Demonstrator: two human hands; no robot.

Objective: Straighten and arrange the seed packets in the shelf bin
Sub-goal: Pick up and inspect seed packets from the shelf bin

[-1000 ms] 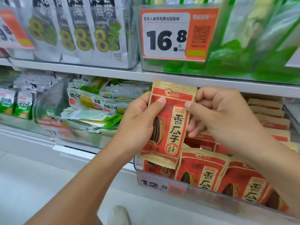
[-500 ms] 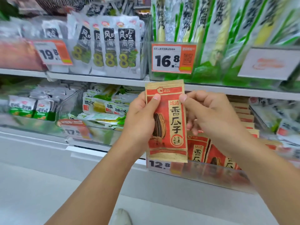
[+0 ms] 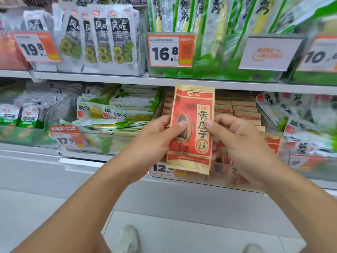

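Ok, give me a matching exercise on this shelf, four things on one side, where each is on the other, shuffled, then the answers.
Things
1. seed packet
2. 16.8 price tag
3. 19.8 price tag
4. shoe

Places
A. upper shelf, far left
B. on the floor, below the arms
C. held upright in both hands
D. upper shelf, just above the held packet

Pairs: 1-C, 2-D, 3-A, 4-B

The seed packet (image 3: 191, 128) is a tall red and tan pouch with a dark sunflower seed printed on its front, held upright and facing out in front of the shelf bin (image 3: 215, 172). Behind it, more seed packets (image 3: 242, 114) of the same kind stand in rows inside the clear bin, their tan top edges stepping back toward the rear.
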